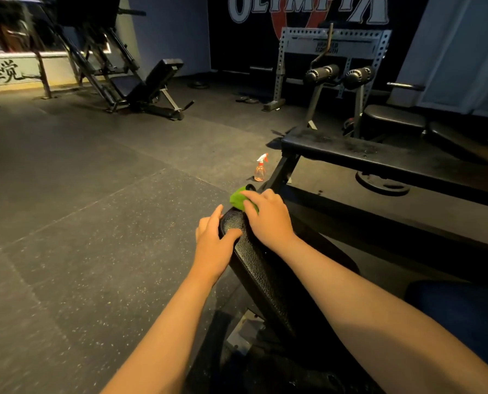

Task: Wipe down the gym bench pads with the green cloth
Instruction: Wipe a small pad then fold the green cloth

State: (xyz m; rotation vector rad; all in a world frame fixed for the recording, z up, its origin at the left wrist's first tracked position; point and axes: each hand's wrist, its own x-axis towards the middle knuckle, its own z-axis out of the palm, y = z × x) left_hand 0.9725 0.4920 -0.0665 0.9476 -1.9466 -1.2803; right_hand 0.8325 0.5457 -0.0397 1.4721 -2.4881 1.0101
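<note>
A narrow black textured bench pad runs from the bottom centre up to mid-frame. My left hand grips its far left edge, thumb on top and fingers round the side. My right hand presses the bunched green cloth onto the pad's far end, fingers curled over it. Most of the cloth is hidden under that hand. A second flat black bench pad lies to the right, dusty on top.
A clear spray bottle with a red-and-white trigger stands on the rubber floor by the flat bench's leg. An incline bench and a grey rack stand further back. A weight plate lies under the flat bench.
</note>
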